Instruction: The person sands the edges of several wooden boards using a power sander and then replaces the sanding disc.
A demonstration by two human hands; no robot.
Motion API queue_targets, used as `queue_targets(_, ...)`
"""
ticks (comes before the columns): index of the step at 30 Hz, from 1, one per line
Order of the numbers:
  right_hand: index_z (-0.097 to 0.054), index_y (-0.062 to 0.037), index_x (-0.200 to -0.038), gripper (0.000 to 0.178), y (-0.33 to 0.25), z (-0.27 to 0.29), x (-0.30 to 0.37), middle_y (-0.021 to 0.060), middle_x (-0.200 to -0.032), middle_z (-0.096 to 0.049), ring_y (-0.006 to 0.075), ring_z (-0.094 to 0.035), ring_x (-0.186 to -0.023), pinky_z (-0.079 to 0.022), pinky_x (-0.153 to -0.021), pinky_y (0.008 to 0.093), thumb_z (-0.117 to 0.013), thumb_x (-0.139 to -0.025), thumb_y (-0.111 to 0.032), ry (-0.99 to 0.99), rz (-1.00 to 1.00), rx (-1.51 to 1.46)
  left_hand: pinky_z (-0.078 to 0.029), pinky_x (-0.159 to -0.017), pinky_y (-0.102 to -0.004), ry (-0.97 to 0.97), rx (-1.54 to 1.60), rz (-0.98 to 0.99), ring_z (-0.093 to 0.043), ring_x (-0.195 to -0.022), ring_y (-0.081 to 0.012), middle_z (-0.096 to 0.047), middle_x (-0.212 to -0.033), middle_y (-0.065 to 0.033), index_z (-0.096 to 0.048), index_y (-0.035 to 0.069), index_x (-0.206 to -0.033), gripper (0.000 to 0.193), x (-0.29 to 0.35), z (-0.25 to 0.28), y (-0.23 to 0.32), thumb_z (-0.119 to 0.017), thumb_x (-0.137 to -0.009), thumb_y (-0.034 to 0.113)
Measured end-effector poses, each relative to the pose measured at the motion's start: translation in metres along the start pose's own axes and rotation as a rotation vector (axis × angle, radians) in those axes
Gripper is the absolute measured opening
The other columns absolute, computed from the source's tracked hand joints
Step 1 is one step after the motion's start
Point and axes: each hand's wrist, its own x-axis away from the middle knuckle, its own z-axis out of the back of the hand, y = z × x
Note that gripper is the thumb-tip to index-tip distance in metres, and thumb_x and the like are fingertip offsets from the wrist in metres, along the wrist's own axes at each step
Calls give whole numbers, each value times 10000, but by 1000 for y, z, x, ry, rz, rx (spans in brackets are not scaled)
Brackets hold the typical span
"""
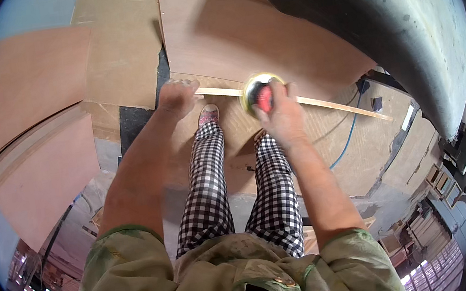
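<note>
My left hand (179, 98) is closed around the near-left end of a long, thin wooden strip (346, 108), which slants down to the right in front of me. In my right hand (285, 111) is a round disc sander (261, 93) with a red and black body and a yellow-rimmed disc. The disc lies over the strip's middle and seems to touch it, though the contact itself is hidden. Motion slightly blurs the right hand and the tool.
Pinkish plywood panels stand ahead (248, 30) and at the left (33, 83). A large grey curved shell (386, 16) hangs over the upper right. A blue hose (348, 144) runs across the floor boards (336, 176) near my right arm. Wooden frames (446, 186) sit farther right.
</note>
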Motion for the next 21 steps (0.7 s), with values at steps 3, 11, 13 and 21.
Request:
queue_targets(3,-421,-139,-1250,680,-24,2,-2,202,-1122,-463,389,-573,-958,-505,-808,452,-744,-656,-204,-148,40,5,-467,-695,-380,-51,-71,-12,-626,-747,-238,-639,-759,-53,-562,131,-827,239,5,6,-5,-661,-768,341)
queue_targets(11,-430,-41,-1230,707,153,73,15,209,-1131,-480,380,-511,-1019,-442,-874,442,-746,-650,-293,273,-425,5,-452,-726,-410,-52,-8,0,-613,-761,-280,-622,-749,-73,-556,110,-811,246,-5,6,11,-681,-743,311)
queue_targets(13,-431,-62,-1245,699,139,44,16,204,-1142,-476,376,-512,-1044,-450,-885,441,-742,-666,-298,286,-196,41,-449,-749,-415,-207,7,27,-622,-758,-290,-639,-757,-102,-594,87,-815,289,-11,8,26,-687,-745,352)
queue_targets(21,-455,-41,-1181,647,144,65,23,203,-1109,-485,373,-506,-1022,-431,-891,447,-767,-676,-295,269,-235,-12,-486,-709,-416,-192,140,-51,-641,-767,-292,-656,-799,-109,-630,96,-895,276,-47,-9,99,-653,-783,347)
